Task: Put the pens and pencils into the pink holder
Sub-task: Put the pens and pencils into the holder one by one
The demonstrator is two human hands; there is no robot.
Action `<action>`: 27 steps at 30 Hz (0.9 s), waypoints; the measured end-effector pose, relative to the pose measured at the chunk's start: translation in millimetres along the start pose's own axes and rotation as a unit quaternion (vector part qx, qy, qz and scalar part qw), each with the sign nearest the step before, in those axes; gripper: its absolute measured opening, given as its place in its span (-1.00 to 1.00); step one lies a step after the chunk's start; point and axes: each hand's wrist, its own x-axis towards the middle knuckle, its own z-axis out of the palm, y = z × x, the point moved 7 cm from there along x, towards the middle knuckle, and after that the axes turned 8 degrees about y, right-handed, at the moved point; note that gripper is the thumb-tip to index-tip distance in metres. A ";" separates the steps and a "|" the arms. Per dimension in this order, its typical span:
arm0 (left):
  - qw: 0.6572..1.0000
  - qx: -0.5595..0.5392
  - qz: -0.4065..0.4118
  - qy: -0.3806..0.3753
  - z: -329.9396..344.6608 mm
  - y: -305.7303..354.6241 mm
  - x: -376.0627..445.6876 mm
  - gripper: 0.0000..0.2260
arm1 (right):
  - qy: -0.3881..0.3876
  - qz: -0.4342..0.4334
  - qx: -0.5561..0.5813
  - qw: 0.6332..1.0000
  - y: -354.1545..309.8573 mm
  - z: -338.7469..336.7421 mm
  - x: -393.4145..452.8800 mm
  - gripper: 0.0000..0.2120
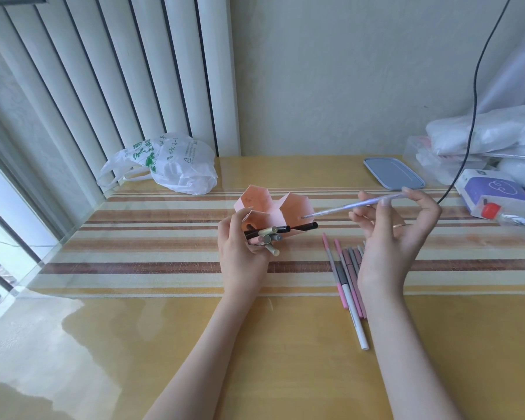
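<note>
The left hand (240,253) grips the tilted pink hexagonal-celled paper holder (273,213) on the yellow table (285,359); the right hand (391,231) pinches a pale lilac pen (355,206), tip at the right cell; more pink and grey pens (346,277) lie alongside.

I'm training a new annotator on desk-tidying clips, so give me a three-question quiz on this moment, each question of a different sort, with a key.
1. True or false: the right hand holds a pale purple pen whose tip points toward the pink holder.
2. Multiple choice: where do the loose pens still to be stored lie? A) in the white plastic bag B) on the striped mat, below the right hand C) on the blue lid
3. Fill in: the left hand holds the holder, which is tipped so its openings face the ____.

Key: 1 true; 2 B; 3 camera.
</note>
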 end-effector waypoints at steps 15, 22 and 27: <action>1.000 0.002 -0.013 -0.004 1.5 -2.5 -0.4 -0.41 | -0.170 -0.247 -0.337 0.893 14.6 27.5 -24.5 -0.86; 1.000 0.003 -0.006 0.002 0.5 -3.2 -0.7 -0.42 | -0.098 -0.161 -0.311 0.932 15.0 13.7 -10.4 -0.84; 1.000 -0.002 -0.010 -0.001 1.2 -4.0 -0.5 -0.41 | -0.103 -0.096 -0.483 0.864 37.5 -4.4 5.8 -0.88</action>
